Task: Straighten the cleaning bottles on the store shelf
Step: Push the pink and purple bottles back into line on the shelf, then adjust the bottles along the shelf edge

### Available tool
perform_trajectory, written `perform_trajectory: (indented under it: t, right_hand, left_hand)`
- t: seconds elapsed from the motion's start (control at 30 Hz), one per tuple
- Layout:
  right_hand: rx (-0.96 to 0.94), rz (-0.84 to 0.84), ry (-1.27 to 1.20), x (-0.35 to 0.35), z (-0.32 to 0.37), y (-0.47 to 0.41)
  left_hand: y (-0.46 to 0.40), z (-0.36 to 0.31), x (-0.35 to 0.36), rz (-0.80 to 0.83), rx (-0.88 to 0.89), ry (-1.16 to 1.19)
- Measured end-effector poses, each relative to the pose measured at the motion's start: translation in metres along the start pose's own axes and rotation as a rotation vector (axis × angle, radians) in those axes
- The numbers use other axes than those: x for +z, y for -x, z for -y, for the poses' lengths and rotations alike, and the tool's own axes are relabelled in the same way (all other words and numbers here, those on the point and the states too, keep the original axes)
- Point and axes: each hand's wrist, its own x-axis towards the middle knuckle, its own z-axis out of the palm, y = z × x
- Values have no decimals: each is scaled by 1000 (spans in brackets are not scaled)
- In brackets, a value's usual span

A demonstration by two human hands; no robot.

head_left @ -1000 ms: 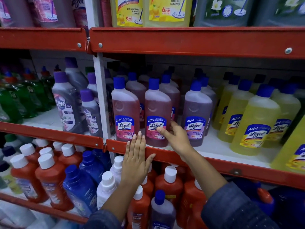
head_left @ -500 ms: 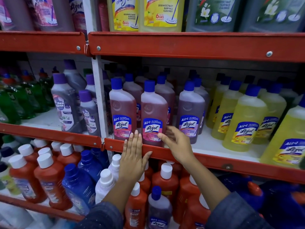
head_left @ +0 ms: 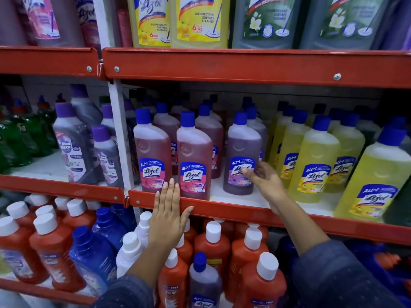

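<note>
Three tiers of red steel shelf (head_left: 244, 65), white boards, store aisle. Middle tier: Lizol bottles, blue caps, labels "ALL in 1". Two pink Lizol bottles (head_left: 193, 161) at front edge, purple Lizol bottle (head_left: 241, 156) at their 3 o'clock, yellow Lizol bottles (head_left: 315, 165) further right. Top tier labels: "DISINFECTANT SURFACE CLEANER", "6 HRS". "Max Kleen" bottles (head_left: 73, 150) at 9 o'clock. Left hand (head_left: 169, 216) open, flat on shelf lip. Right hand (head_left: 266, 181) open, fingertips on purple bottle's label.
</note>
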Motion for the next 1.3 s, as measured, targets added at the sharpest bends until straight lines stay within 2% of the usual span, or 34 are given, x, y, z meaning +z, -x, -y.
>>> perform_trajectory:
  t: [0.13,0.47,0.77,0.83,0.97,1.03,1.2,1.3]
  right_hand:
    - [52,89,-32,-4,-3,-6]
    - [-104,129,100,-7,9,13]
    - [-84,79,148,-17,2,42]
    - [-92,-11,134,-15,3,46]
    - [-302,-569,198,-30,5,48]
    - [-307,-724,266,-41,4,40]
    - [-25,-764,402,-64,3,4]
    - [17,-739,416,-73,4,-6]
  left_hand:
    - [-1,1,-1,10,-3,-5]
    - [-16,7,-3,-26,-4,-17]
    - [-4,-4,2,3,7,4]
    - [-2,-3,1,-2,2,6]
    - [0,0,0,-11,5,0]
    - [0,1,0,-10,-1,4]
    - [1,0,1,4,-3,0]
    - [1,1,2,-9,-3,2]
